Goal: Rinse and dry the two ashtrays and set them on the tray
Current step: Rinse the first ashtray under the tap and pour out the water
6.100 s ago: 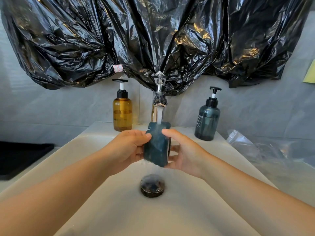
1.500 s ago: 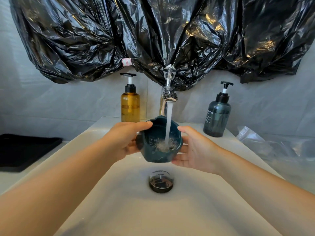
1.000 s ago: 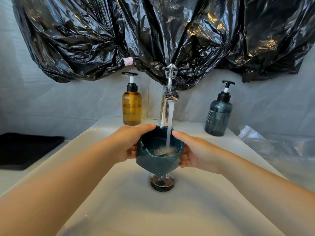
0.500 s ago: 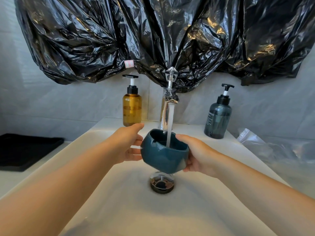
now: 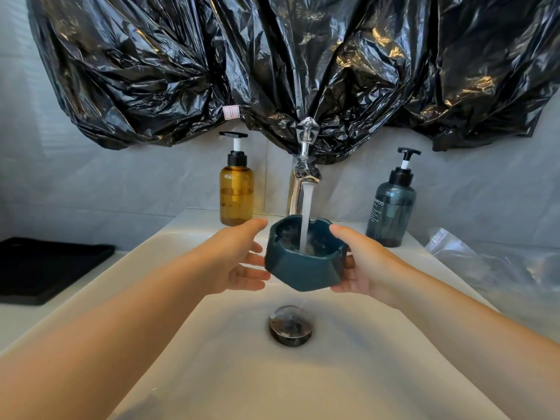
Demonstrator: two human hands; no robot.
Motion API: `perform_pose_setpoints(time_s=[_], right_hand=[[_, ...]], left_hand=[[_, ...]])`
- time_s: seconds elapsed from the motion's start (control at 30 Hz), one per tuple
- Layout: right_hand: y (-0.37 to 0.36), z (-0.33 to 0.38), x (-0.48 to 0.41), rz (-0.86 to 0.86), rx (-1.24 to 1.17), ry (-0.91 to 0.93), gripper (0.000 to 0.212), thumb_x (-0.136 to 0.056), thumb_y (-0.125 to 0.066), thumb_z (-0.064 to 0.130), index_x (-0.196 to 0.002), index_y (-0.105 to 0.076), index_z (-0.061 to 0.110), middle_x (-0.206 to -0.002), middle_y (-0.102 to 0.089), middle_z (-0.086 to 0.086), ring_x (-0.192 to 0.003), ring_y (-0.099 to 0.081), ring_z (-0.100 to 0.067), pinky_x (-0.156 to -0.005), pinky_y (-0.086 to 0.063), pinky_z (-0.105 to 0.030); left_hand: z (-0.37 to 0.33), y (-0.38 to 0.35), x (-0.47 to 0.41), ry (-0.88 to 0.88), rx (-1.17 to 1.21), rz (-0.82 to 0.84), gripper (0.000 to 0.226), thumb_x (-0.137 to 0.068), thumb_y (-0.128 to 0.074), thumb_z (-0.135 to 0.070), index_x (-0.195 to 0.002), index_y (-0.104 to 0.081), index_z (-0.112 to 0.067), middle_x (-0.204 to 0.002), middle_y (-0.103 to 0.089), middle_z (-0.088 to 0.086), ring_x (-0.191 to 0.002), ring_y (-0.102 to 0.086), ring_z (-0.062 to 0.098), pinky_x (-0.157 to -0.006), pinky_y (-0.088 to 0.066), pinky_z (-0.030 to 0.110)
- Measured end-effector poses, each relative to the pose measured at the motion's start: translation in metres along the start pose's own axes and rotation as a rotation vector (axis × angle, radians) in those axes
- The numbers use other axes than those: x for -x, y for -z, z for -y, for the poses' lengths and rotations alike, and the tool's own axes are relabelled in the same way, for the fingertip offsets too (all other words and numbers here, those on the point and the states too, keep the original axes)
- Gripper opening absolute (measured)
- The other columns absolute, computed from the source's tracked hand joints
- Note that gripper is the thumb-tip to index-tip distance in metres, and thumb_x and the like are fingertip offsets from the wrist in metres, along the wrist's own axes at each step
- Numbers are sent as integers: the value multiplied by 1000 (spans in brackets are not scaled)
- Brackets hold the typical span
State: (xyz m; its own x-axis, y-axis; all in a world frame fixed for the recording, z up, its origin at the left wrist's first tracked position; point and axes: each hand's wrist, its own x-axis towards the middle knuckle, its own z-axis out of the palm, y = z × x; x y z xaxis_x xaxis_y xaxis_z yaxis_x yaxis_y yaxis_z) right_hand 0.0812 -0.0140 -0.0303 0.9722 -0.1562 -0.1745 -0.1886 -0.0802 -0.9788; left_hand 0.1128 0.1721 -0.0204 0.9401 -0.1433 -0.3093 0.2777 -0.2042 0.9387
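Looking down from the head view, we take the tap (image 5: 304,177) as our mark. Directly below its spout we see one dark teal ashtray (image 5: 303,269), mouth up and tipped a little toward us, held in the air over the white sink (image 5: 212,374). A stream of water (image 5: 306,207) runs from the tap into the ashtray's hollow, where it froths.

Our right hand (image 5: 366,265), to the right of the tap, grasps the ashtray: the thumb lies over the rim and the fingers (image 5: 348,287) curl under the base. Our left hand (image 5: 233,262), to the left of the tap, lies released against the other side. Its fingers are stretched and spread, their tips meeting the ashtray's left wall, and the thumb reaches toward the rim. Whether that thumb presses on the rim we cannot tell.

Below the tap and nearer us, the round metal drain (image 5: 291,325) sits in the sink floor. Just left of the tap stands an amber pump bottle (image 5: 236,192); right of the tap stands a smoky grey pump bottle (image 5: 391,204). Far left of the tap a black tray (image 5: 45,268) lies flat on the pale worktop (image 5: 18,322). Far right of the tap lies crumpled clear plastic (image 5: 485,262). Above and behind the tap, black plastic sheeting (image 5: 272,56) hangs over the wall.
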Motion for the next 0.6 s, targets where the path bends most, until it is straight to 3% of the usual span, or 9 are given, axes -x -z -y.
perform_pose_setpoints(time_s=[0.17,0.3,0.37,0.5,0.6], right_hand=[[-1,1,-2,-54,100,105,30,-95,-49,48,-108,-60,23,-101,-68,-3,-91,-68,-23,-71,-56,-34],[3,0,-4,-255,337,416,32,-91,-53,53,-110,-59,27,-108,-64,5,-100,-60,-16,-87,-51,-37],[4,1,-2,-297,373,537,29,-92,-52,50,-110,-58,28,-104,-64,7,-100,-59,-15,-88,-49,-37],[7,6,0,-281,288,596,21,-94,-53,41,-110,-58,28,-97,-61,9,-96,-58,-13,-80,-45,-26],[8,5,0,-294,362,628,32,-92,-57,39,-123,-54,30,-112,-56,9,-105,-52,-13,-83,-44,-26]], left_hand=[[1,-1,3,-20,-4,56,51,-94,-49,-49,-125,-47,-9,-121,-61,18,-97,-67,36,-84,-57,44],[3,-2,4,-112,-57,60,46,-94,-55,-38,-129,-47,-9,-118,-62,15,-85,-72,31,-76,-60,39],[4,-3,3,-132,-136,22,47,-94,-55,-38,-130,-47,-10,-113,-64,10,-83,-73,27,-76,-60,38],[3,-3,4,-137,-112,13,48,-96,-52,-39,-133,-46,-9,-109,-66,10,-89,-71,28,-83,-58,42],[4,-3,5,-120,-104,37,45,-96,-51,-38,-129,-50,-8,-111,-66,10,-92,-70,29,-85,-57,43]])
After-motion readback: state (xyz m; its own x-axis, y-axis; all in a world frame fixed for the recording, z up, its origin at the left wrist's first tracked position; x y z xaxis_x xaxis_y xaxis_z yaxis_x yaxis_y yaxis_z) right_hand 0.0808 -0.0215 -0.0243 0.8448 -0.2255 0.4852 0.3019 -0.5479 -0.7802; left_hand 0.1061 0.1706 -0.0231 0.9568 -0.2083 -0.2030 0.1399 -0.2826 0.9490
